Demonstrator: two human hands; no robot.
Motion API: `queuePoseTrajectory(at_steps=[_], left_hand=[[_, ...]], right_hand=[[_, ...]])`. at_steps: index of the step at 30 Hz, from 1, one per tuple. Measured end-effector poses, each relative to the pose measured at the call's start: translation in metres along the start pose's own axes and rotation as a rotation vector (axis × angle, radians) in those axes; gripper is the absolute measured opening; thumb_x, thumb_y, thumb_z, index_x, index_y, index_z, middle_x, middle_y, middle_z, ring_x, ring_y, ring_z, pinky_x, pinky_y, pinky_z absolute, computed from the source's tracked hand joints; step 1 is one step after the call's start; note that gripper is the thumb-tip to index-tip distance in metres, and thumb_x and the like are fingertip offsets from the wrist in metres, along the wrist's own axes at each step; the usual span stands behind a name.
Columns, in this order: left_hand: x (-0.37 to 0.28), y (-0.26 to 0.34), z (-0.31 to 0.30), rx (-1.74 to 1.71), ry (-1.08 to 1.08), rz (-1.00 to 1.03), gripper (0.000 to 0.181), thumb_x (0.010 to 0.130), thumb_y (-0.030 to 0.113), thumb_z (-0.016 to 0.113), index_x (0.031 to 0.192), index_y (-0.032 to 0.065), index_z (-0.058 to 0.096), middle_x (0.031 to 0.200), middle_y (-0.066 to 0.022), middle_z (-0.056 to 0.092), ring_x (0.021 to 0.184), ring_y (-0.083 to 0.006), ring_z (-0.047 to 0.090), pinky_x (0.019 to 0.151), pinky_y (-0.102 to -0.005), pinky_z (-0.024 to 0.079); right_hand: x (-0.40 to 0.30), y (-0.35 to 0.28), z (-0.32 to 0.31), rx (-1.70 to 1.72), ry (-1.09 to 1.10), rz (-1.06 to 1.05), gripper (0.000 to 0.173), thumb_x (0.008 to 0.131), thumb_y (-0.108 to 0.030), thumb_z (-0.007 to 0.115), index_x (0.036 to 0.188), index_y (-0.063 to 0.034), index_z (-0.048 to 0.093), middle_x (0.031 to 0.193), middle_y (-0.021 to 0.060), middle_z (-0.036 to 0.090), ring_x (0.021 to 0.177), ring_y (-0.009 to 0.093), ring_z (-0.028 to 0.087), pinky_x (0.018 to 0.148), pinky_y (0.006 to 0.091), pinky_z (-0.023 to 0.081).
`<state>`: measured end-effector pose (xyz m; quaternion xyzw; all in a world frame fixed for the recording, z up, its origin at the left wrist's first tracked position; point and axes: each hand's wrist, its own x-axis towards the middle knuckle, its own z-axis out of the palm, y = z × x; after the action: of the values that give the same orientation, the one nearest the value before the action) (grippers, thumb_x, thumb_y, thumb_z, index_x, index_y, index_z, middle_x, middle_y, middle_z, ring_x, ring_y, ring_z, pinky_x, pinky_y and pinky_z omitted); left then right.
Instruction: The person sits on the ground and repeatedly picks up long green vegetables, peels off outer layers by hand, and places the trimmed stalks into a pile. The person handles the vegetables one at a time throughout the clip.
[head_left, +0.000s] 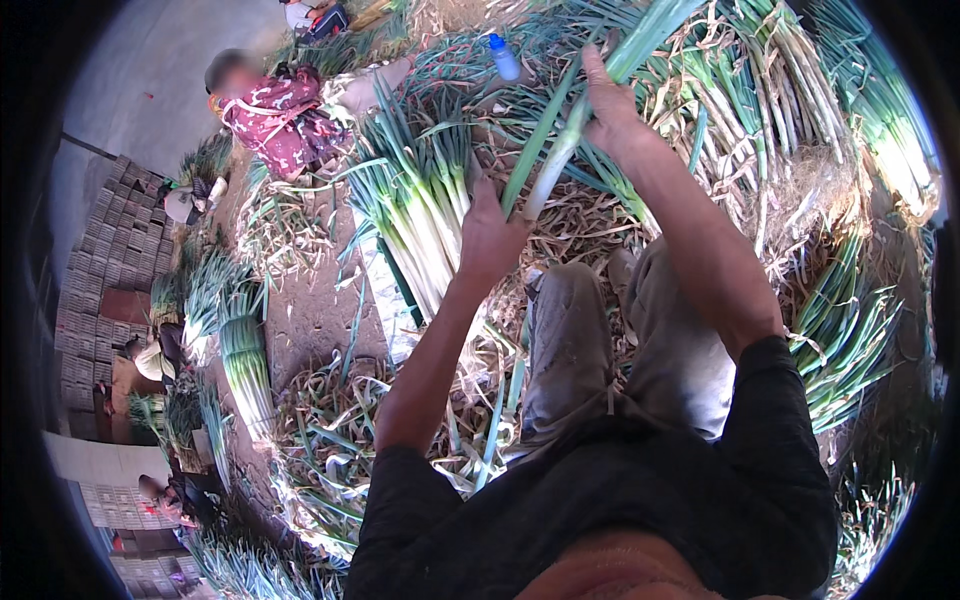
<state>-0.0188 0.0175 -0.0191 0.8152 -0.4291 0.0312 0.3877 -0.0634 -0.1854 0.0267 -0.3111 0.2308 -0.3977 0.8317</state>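
Between my two hands a thick green onion stalk (553, 169) slants up to the right. My left hand (495, 229) grips its white root end. Higher up, my right hand (611, 101) is closed around the green leaves. A loose green leaf (536, 146) runs alongside the stalk, from my left hand up towards my right hand; whether it is still attached is unclear. Just left of my left hand lies a pile of cleaned green onions (424, 217), white ends towards me. My fingertips are partly hidden.
Untrimmed onions (787, 90) are heaped at the right, more (840, 330) beside my right elbow. Dry peelings (337, 450) cover the ground. A blue-capped bottle (504, 58) stands ahead. A tied onion bundle (246, 367) lies left. A person in a patterned top (274, 120) sits ahead left; several others are farther off.
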Motion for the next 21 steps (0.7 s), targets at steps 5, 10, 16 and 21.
queuePoseTrajectory(at_steps=[5,10,16,21], left_hand=[[-0.071,-0.052,0.000,0.345,-0.128,-0.047,0.024,0.080,0.016,0.062,0.090,0.0005,0.047,0.073,-0.0217,0.058,0.067,-0.0429,0.056,0.060,-0.0501,0.044],[-0.141,-0.093,-0.016,0.486,-0.063,0.012,0.017,0.078,0.014,0.062,0.081,0.0027,0.050,0.067,-0.0163,0.056,0.065,-0.0333,0.057,0.060,-0.0462,0.045],[-0.268,-0.174,-0.060,0.556,-0.114,0.074,0.012,0.073,0.004,0.062,0.080,0.0001,0.052,0.064,-0.0155,0.054,0.057,-0.0324,0.053,0.052,-0.0428,0.043],[-0.361,-0.215,-0.099,0.628,-0.233,-0.267,0.016,0.070,0.006,0.065,0.079,0.0001,0.054,0.068,-0.0175,0.055,0.059,-0.0339,0.053,0.054,-0.0428,0.043]], right_hand=[[0.014,0.012,-0.007,-0.104,0.148,0.063,0.059,0.078,-0.052,0.062,0.101,-0.0006,0.045,0.086,0.0120,0.049,0.069,0.024,0.049,0.057,0.0427,0.049],[0.014,0.005,-0.014,-0.052,0.050,0.108,0.050,0.083,-0.052,0.055,0.093,-0.0036,0.045,0.079,0.0110,0.046,0.059,0.022,0.048,0.050,0.0420,0.048],[0.007,-0.005,-0.013,-0.068,-0.089,0.143,0.054,0.090,-0.056,0.036,0.089,-0.0023,0.042,0.073,0.0091,0.046,0.061,0.022,0.050,0.058,0.0411,0.048],[0.006,-0.007,-0.016,0.016,-0.207,0.197,0.054,0.093,-0.055,0.028,0.087,-0.0039,0.043,0.070,0.0074,0.046,0.061,0.021,0.048,0.062,0.0398,0.045]])
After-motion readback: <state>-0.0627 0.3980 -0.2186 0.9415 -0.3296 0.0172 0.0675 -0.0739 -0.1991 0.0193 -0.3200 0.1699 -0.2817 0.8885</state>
